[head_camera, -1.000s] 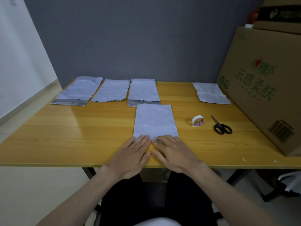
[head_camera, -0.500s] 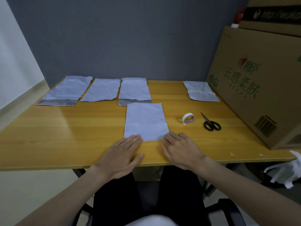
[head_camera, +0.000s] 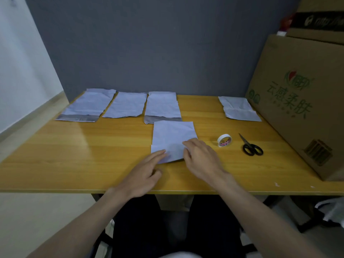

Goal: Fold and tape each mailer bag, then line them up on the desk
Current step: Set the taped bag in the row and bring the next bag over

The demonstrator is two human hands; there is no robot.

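Glossy wood-grain desk point(head_camera: 93, 155), matt creased white mailer bag point(head_camera: 173, 135), brown cardboard box point(head_camera: 297, 108), black-handled scissors point(head_camera: 251, 148)

A yellow wood-grain surface point(head_camera: 74, 155) stands against a grey wall. Along its far edge lie three flat pale mailer bags side by side: the left bag point(head_camera: 87, 106) and the third bag point(head_camera: 162, 107) each show a grey strip at the near end, and the middle bag point(head_camera: 127, 105) lies between them. A fourth bag point(head_camera: 172, 140) lies nearer, its far edge overlapping the third bag's grey strip. A folded bag point(head_camera: 238, 108) lies at the far right, beside a large cardboard box point(head_camera: 301, 101) standing on the right end. A tape roll point(head_camera: 224, 140) and black-handled scissors point(head_camera: 250, 147) lie close together, apart.
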